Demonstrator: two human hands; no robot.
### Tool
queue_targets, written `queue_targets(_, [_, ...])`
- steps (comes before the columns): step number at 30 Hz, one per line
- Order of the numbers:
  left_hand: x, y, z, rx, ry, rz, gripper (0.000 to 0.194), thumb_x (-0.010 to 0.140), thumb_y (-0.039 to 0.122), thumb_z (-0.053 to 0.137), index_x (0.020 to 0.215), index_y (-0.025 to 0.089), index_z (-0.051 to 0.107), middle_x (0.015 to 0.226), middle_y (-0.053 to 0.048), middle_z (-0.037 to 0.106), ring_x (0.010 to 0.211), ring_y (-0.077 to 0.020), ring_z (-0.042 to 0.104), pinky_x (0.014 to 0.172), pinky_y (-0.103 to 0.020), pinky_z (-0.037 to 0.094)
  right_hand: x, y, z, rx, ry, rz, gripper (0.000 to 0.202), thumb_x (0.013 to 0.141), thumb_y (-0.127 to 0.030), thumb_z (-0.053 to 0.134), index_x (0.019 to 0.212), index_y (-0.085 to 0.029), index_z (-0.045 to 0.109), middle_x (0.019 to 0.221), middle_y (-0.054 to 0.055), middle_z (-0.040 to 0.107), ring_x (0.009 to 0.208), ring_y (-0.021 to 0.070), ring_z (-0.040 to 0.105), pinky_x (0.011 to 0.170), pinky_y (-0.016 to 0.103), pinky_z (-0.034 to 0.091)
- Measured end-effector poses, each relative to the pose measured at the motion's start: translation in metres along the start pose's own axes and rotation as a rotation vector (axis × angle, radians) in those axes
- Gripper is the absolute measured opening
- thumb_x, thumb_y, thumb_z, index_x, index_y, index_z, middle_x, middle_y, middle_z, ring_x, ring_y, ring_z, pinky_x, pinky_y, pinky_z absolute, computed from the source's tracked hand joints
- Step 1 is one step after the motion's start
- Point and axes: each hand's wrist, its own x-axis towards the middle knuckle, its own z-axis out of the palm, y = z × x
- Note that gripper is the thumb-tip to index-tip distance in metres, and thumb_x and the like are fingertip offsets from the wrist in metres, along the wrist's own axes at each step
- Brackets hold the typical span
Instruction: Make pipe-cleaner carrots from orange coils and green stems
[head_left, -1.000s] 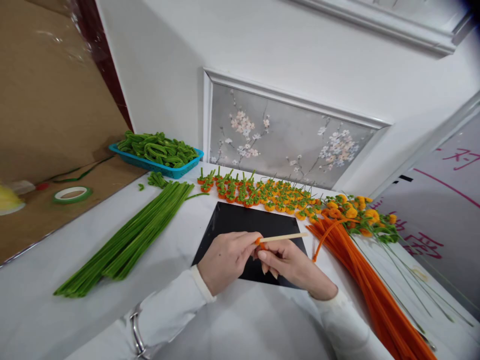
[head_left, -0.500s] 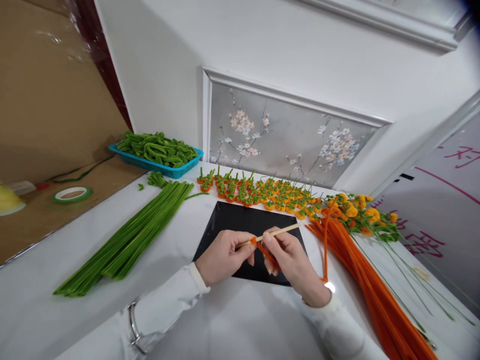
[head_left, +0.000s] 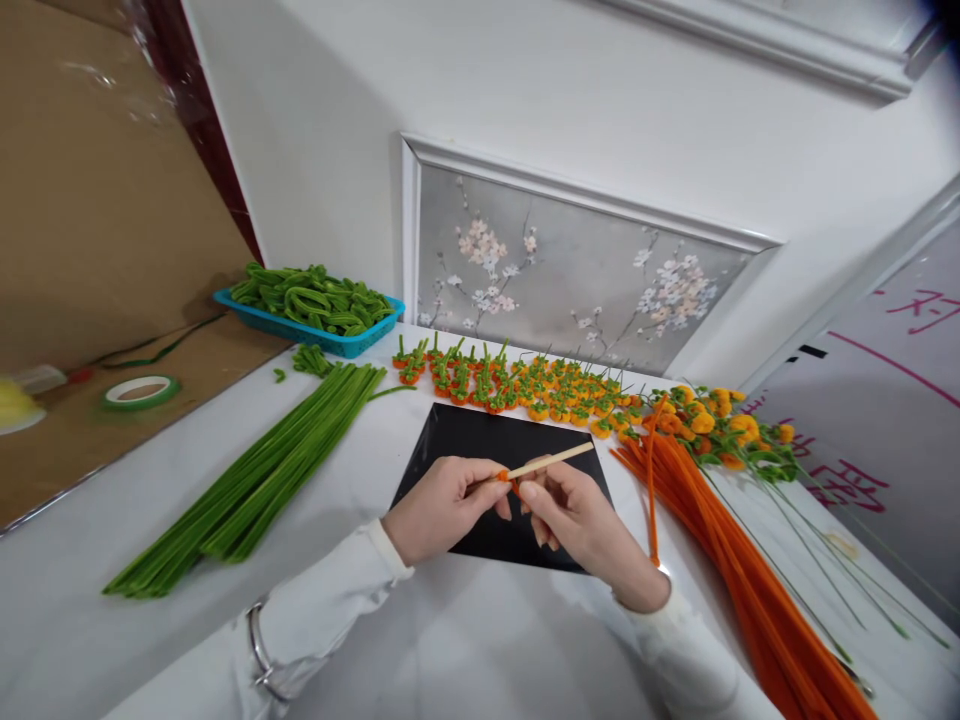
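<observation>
My left hand [head_left: 446, 508] pinches a pale wooden stick [head_left: 566, 456], which points up to the right over the black mat [head_left: 469, 428]. A bit of orange pipe cleaner [head_left: 503, 476] is wrapped round the stick at the left fingertips. Close beside it, the fingers of my right hand [head_left: 585, 520] are closed on the pipe cleaner's other end, just below the stick. Most of that strand is hidden by the fingers. Right of this hand lies a bundle of orange pipe cleaners [head_left: 727, 545], with one bent strand [head_left: 651, 490] standing apart.
Green pipe cleaners [head_left: 255, 480] lie at left, below a blue basket [head_left: 352, 345] of green loops. Small orange and yellow pumpkin-like pieces [head_left: 559, 390] line the back. Yellow flowers [head_left: 742, 430] with long stems lie at right. A roll of green tape [head_left: 141, 392] rests on cardboard.
The stick has shifted slightly left with my left hand. My right fingers have moved lower beneath the stick, and less of the orange strand shows between my hands.
</observation>
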Motion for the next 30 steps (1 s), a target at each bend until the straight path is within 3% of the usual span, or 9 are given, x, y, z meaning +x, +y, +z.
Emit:
queue_targets(3, [0.0, -0.001, -0.002, 0.096, 0.056, -0.027, 0.031, 0.087, 0.025, 0.044, 0.068, 0.015, 0.065, 0.063, 0.001, 0.062, 0.05, -0.0088, 0.044, 0.05, -0.02, 0.032, -0.007, -0.002, -0.007, -0.442, -0.01, -0.17, 0.017, 0.091, -0.031, 0.05, 0.084, -0.019, 0.06, 0.068, -0.001, 0.056, 0.056, 0.0103, 0.053, 0.052, 0.021, 0.04])
queue_targets(7, [-0.001, -0.001, -0.001, 0.185, 0.066, -0.014, 0.029, 0.087, 0.019, 0.043, 0.067, 0.016, 0.064, 0.057, 0.003, 0.06, 0.046, -0.0078, 0.042, 0.048, -0.02, 0.03, -0.014, -0.011, -0.012, -0.904, 0.101, -0.411, 0.023, 0.093, -0.017, 0.042, 0.089, -0.021, 0.065, 0.079, 0.003, 0.061, 0.064, 0.0126, 0.055, 0.056, 0.024, 0.036])
queue_targets(10, [-0.002, -0.003, 0.002, 0.218, 0.033, 0.043, 0.027, 0.085, 0.013, 0.043, 0.068, 0.016, 0.063, 0.058, 0.002, 0.061, 0.049, -0.0084, 0.048, 0.052, -0.02, 0.033, -0.015, -0.019, -0.011, -1.026, 0.185, -0.545, 0.025, 0.093, -0.017, 0.043, 0.088, -0.024, 0.066, 0.081, 0.003, 0.062, 0.068, 0.0132, 0.054, 0.061, 0.025, 0.036])
queue_targets(15, [-0.003, -0.009, 0.004, 0.299, -0.004, 0.114, 0.026, 0.082, 0.005, 0.042, 0.07, 0.016, 0.062, 0.063, 0.001, 0.063, 0.059, -0.0113, 0.058, 0.06, -0.021, 0.039, -0.01, -0.021, -0.012, -0.99, 0.282, -0.631, 0.021, 0.091, -0.018, 0.05, 0.088, -0.025, 0.069, 0.082, 0.002, 0.064, 0.07, 0.0122, 0.056, 0.064, 0.025, 0.037])
queue_targets(20, [-0.004, -0.011, 0.007, 0.415, -0.021, 0.167, 0.023, 0.081, 0.004, 0.045, 0.076, 0.016, 0.063, 0.07, 0.0, 0.067, 0.065, -0.0129, 0.061, 0.06, -0.021, 0.04, -0.005, -0.017, -0.017, -0.796, 0.24, -0.562, 0.019, 0.091, -0.025, 0.052, 0.091, -0.022, 0.07, 0.083, 0.005, 0.065, 0.072, 0.0138, 0.059, 0.064, 0.024, 0.043])
queue_targets(25, [-0.005, -0.01, 0.012, 0.63, 0.011, 0.34, 0.019, 0.088, 0.015, 0.048, 0.076, 0.017, 0.063, 0.07, -0.001, 0.066, 0.066, -0.0151, 0.059, 0.059, -0.024, 0.039, 0.0, -0.016, -0.022, -0.609, 0.09, -0.302, 0.016, 0.088, -0.026, 0.055, 0.085, -0.022, 0.07, 0.074, 0.0, 0.066, 0.065, 0.0124, 0.059, 0.06, 0.022, 0.042])
queue_targets(30, [-0.006, -0.006, 0.013, 0.611, 0.041, 0.477, 0.022, 0.09, 0.014, 0.044, 0.077, 0.016, 0.062, 0.065, -0.001, 0.063, 0.06, -0.014, 0.052, 0.059, -0.025, 0.039, 0.007, -0.013, -0.035, -0.422, -0.148, -0.111, 0.032, 0.091, -0.034, 0.048, 0.072, -0.017, 0.067, 0.059, -0.002, 0.058, 0.052, 0.0089, 0.045, 0.049, 0.021, 0.032])
